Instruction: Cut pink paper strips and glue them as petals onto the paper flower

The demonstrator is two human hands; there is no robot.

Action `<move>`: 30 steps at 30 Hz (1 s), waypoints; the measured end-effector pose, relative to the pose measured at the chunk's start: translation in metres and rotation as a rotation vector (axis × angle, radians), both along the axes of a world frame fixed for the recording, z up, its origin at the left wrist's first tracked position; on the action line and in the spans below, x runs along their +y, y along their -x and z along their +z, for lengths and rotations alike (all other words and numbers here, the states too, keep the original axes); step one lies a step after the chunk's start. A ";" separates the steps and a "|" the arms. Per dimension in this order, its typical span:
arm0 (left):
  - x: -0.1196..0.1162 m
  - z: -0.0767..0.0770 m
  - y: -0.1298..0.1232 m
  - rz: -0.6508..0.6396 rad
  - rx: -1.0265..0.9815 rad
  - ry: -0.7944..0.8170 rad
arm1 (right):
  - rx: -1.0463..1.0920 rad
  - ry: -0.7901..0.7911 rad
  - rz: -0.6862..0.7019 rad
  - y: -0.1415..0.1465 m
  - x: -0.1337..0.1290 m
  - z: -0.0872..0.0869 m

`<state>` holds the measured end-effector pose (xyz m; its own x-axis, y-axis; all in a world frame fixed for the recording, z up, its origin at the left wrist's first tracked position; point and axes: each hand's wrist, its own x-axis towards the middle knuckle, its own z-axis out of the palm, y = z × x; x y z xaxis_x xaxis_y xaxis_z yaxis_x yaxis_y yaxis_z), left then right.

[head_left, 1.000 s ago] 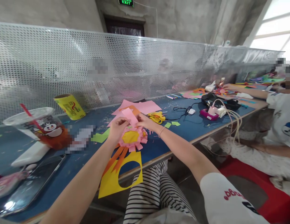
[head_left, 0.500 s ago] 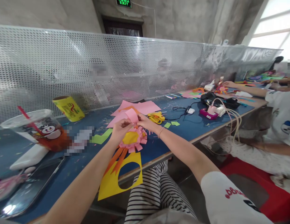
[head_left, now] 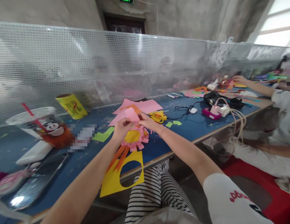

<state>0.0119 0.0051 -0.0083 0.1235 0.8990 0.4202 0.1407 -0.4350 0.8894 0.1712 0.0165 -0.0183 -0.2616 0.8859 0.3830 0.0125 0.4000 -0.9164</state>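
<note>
Both hands meet at a pink paper strip above a paper flower. My left hand pinches the strip's lower left side, fingers closed. On its right side, my right hand grips the same strip with thumb and fingers together. Just below lies the flower, with a yellow centre, a fringed pink edge and orange paper tails. A yellow sheet with a round hole sticks out past the table edge under the tails. Pink sheets lie behind my hands.
Yellow scissors, green paper, a drink cup, a yellow roll and a phone lie around. A perforated screen stands behind. Cables and a pink device are right, near another person's arm.
The pink strip's raised loop now looks flatter and more upright between my fingers. The view has shifted slightly, and the other person's hand at the right has risen a little.
</note>
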 end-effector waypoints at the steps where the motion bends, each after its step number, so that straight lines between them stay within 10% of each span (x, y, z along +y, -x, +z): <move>1: -0.001 0.001 0.000 -0.001 -0.004 0.011 | 0.018 0.003 -0.003 -0.001 -0.001 0.000; 30: -0.006 -0.002 0.001 -0.017 -0.078 0.097 | 0.077 0.107 0.042 0.001 -0.013 0.002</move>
